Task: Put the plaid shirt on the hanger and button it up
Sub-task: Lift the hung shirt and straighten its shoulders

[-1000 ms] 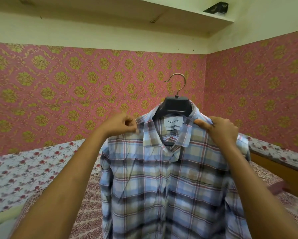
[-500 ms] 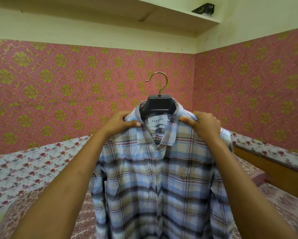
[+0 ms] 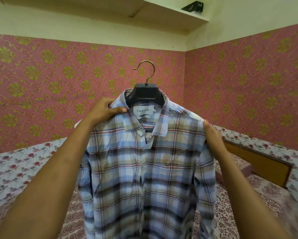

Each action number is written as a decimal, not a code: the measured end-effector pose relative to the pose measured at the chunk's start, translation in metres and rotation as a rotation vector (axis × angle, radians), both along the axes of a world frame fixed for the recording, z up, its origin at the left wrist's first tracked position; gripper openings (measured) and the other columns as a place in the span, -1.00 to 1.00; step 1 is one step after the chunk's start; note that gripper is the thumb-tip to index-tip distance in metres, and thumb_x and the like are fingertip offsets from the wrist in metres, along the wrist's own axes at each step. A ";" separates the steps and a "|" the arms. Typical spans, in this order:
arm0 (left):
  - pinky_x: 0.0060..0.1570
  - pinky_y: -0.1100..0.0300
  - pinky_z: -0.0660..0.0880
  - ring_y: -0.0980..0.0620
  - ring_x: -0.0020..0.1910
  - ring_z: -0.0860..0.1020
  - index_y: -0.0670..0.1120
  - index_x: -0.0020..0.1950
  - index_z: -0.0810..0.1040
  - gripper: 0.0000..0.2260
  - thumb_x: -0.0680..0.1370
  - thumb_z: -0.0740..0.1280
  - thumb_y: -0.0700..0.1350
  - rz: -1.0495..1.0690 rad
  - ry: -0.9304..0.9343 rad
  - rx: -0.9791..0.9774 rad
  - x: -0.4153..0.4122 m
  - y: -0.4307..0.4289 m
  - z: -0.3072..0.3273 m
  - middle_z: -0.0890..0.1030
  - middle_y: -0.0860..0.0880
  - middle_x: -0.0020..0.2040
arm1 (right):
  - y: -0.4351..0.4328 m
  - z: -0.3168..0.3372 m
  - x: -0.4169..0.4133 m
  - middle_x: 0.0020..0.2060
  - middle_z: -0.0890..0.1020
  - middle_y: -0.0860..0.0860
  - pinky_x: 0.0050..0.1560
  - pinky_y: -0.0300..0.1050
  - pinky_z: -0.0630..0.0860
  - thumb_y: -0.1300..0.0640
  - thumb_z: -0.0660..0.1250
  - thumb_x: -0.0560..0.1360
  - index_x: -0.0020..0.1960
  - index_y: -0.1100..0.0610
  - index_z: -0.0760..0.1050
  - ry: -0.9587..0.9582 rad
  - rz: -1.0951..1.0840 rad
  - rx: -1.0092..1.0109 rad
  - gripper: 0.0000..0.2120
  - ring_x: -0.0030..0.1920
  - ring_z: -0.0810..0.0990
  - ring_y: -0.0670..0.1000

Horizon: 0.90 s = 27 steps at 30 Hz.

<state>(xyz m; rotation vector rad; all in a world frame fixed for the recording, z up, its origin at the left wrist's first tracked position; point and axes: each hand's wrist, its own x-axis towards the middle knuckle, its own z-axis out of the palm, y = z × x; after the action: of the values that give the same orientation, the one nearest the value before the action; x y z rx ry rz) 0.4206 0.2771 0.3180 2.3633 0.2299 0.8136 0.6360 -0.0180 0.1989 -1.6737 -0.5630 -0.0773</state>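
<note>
Plaid shirt (image 3: 144, 169), blue, tan and dark red check, hangs on a black hanger (image 3: 145, 94), held up in the air in front of the person. The hanger's brass-coloured hook (image 3: 147, 69) stands free, caught on nothing. Hanger shoulders are inside the shirt; only the dark centre block shows above the collar. Collar (image 3: 144, 128) is open at the throat, and a white neck label (image 3: 143, 110) reading ENSPYR shows inside. Lower front panels lie together, but blur hides whether any buttons are done. Chest pocket (image 3: 169, 165) sits on the panel at picture right. Left hand (image 3: 103, 111) grips the shirt at its shoulder just beside the collar: fingers curled over the top edge, thumb pressed flat on the front cloth near the label. Right hand (image 3: 213, 135) is at the outer tip of the other shoulder, thumb laid along the seam, fingers hidden behind the cloth; reads as a pinch on the fabric. Both forearms reach up from below. Behind: pink wallpaper (image 3: 58, 83) with gold motifs, a pale shelf (image 3: 144, 12) overhead carrying a small dark object (image 3: 193, 6), a bed with a patterned sheet (image 3: 248, 204), a floral cloth (image 3: 15, 169) at left, and a wooden headboard (image 3: 258, 163) at right.
</note>
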 end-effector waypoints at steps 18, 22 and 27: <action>-0.38 0.17 0.30 -0.06 -0.32 0.43 -0.43 -0.08 0.50 -0.50 0.42 0.37 0.06 -0.029 -0.002 -0.038 -0.011 0.008 -0.008 0.50 -0.27 -0.28 | -0.010 0.061 0.020 -0.50 0.32 0.00 -0.31 -0.10 0.18 0.09 0.18 0.56 -0.40 0.12 0.31 -0.165 -0.493 0.126 -0.65 -0.44 0.26 -0.02; -0.45 0.26 0.31 0.11 -0.50 0.42 -0.33 -0.15 0.54 -0.66 0.46 0.37 -0.02 -0.022 -0.010 -0.026 -0.012 0.004 -0.008 0.49 -0.18 -0.36 | -0.008 0.084 0.018 -0.14 0.58 0.18 0.11 0.07 0.32 0.00 0.16 0.56 -0.19 0.10 0.52 -0.111 -0.574 -0.153 -0.73 0.03 0.47 0.19; -0.40 0.18 0.27 0.19 -0.53 0.39 -0.05 -0.30 0.50 -0.75 0.45 0.40 0.08 -0.009 -0.022 0.036 -0.009 0.002 -0.013 0.50 0.05 -0.51 | 0.014 0.085 -0.010 0.18 0.51 0.19 0.21 0.11 0.33 -0.06 0.09 0.57 0.19 0.15 0.47 -0.378 -0.438 -0.388 -0.63 0.23 0.42 0.21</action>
<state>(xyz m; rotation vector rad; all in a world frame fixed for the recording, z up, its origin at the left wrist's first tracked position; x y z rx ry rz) 0.4119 0.2790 0.3048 2.3861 0.1965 0.8462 0.6263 -0.0042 0.2844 -2.1590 -0.5004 -0.6482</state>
